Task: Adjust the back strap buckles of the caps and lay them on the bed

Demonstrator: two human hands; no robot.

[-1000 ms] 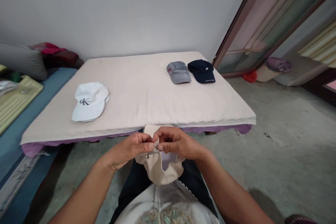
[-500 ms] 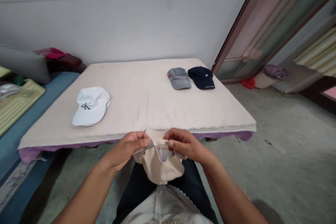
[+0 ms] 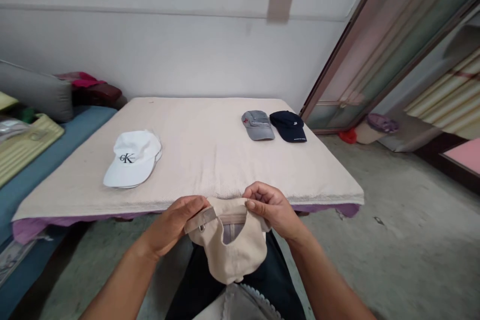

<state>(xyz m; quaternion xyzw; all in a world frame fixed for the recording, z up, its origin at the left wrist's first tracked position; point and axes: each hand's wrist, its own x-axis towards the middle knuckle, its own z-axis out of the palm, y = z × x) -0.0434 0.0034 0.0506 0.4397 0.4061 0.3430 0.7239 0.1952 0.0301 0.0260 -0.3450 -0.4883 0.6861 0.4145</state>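
Observation:
A beige baseball cap (image 3: 236, 255) hangs over my lap, its back opening facing me and its crown pointing down. My left hand (image 3: 174, 222) pinches the cap's left side by the loose adjustment strap (image 3: 204, 217), near a small metal buckle. The right side of the opening is gripped between the thumb and fingers of my right hand (image 3: 272, 210). On the covered table in front, a white cap (image 3: 133, 160) with black CK letters lies to the left, with another white edge showing beneath it. A grey cap (image 3: 258, 126) and a navy cap (image 3: 288, 126) sit side by side at the back right.
The low table (image 3: 198, 135) has a cream cloth with purple fabric hanging under its front edge. A blue bench (image 3: 86, 132) with a grey cushion (image 3: 37, 92) adjoins on the left. A wall stands behind; a bin (image 3: 369, 129) is at the far right.
The cap's back opening is spread wider, the strap end now loose on the left side. My hands have moved slightly apart. The view has tilted up a little.

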